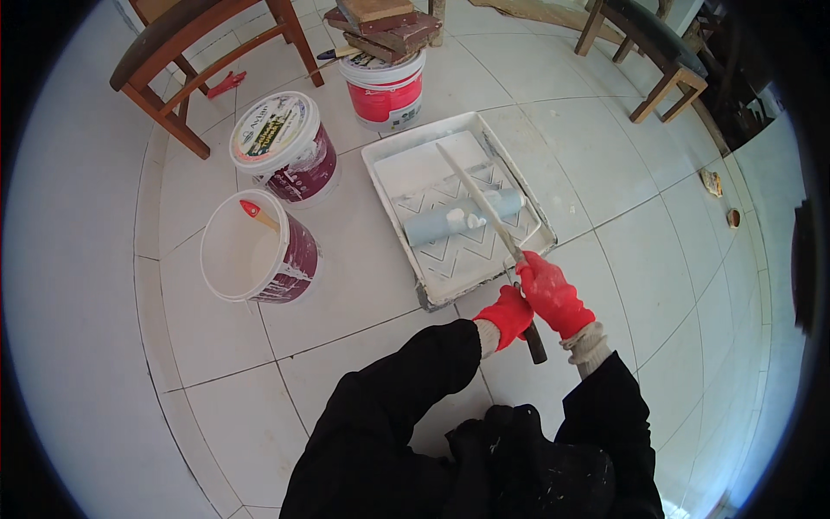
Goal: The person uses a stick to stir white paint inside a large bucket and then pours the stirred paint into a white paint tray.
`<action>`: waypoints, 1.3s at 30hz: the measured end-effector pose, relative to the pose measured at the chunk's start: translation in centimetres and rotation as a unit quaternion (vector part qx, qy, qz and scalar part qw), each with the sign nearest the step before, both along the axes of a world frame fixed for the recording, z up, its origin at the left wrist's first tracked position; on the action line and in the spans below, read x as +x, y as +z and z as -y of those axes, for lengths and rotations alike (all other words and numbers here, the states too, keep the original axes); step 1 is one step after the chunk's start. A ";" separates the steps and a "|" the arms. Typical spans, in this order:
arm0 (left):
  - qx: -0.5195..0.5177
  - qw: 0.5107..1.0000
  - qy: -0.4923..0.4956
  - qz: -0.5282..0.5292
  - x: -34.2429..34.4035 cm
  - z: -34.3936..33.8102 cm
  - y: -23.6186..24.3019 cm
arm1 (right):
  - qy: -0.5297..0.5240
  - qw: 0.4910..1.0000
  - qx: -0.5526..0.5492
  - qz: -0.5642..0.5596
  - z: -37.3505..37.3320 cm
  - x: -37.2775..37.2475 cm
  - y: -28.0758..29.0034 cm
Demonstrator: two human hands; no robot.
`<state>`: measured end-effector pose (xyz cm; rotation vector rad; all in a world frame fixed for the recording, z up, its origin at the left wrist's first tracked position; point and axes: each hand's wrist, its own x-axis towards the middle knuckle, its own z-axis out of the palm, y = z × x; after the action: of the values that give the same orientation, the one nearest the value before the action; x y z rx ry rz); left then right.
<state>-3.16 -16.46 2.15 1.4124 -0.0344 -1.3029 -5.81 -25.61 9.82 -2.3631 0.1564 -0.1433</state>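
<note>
My right hand [553,294], in a red glove, is closed round a long pale stick [471,186] that reaches diagonally up over the white paint tray [424,151]. My left hand [506,316], also red-gloved, grips the dark handle [534,342] of a paint roller, just below and left of my right hand. The pale blue roller sleeve [437,225], blotched with white, lies across the ridged part of the tray, under the stick. An open bucket [298,255] with white contents stands left of the tray, holding a red-handled brush [255,212].
A lidded bucket [303,164] and a red-white bucket [380,99] topped with boards [389,30] stand behind. A wooden chair [156,99] is top left, a dark-seated chair [653,48] top right. Small objects [711,182] lie at right on the tiled floor [605,303], near a wall [78,259].
</note>
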 end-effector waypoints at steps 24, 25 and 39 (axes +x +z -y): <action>0.038 0.997 0.062 0.000 -0.2 -1.3 2.3 | -0.135 0.966 0.126 -0.182 -1.1 -5.3 9.8; 0.038 0.998 0.059 0.001 -0.2 -1.2 2.9 | -0.114 0.971 0.098 -0.187 -0.8 -3.9 7.9; 0.023 0.999 0.028 -0.008 0.0 -1.5 2.5 | -0.030 0.955 -0.255 -0.147 0.0 -10.1 12.4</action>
<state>-3.17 -15.01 4.64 1.4325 0.0451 -1.2763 -15.91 -25.64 22.24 -2.8892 0.3721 0.1622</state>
